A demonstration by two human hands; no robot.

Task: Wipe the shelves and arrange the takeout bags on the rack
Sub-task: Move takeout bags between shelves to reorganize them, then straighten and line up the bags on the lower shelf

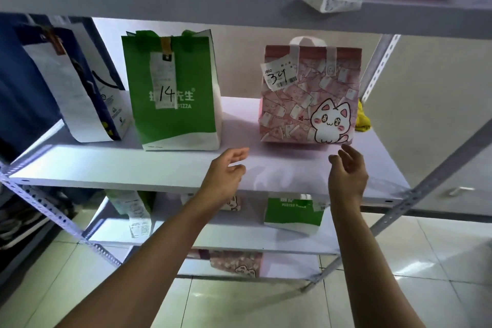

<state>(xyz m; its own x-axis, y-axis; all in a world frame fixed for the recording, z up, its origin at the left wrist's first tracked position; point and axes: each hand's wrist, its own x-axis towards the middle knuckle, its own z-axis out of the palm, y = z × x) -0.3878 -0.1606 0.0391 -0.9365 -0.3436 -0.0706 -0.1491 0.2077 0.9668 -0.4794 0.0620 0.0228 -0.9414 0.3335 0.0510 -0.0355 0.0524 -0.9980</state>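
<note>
A pink takeout bag [308,96] with a white cat print and a receipt marked 34 stands upright on the white middle shelf [133,165]. To its left stand a green and white bag [175,93] marked 14 and a dark blue and white bag [80,82]. My left hand [226,170] hovers open over the shelf's front, below and left of the pink bag. My right hand [347,170] is open just below the pink bag's front right corner, not gripping it. A yellow cloth [362,117] lies behind the pink bag at the shelf's right end.
The upper shelf [213,0] holds pink bags with hanging receipts, one marked 2. Lower shelves [226,234] carry more green and pink bags. Perforated metal uprights [426,186] frame the rack on both sides. Tiled floor lies below.
</note>
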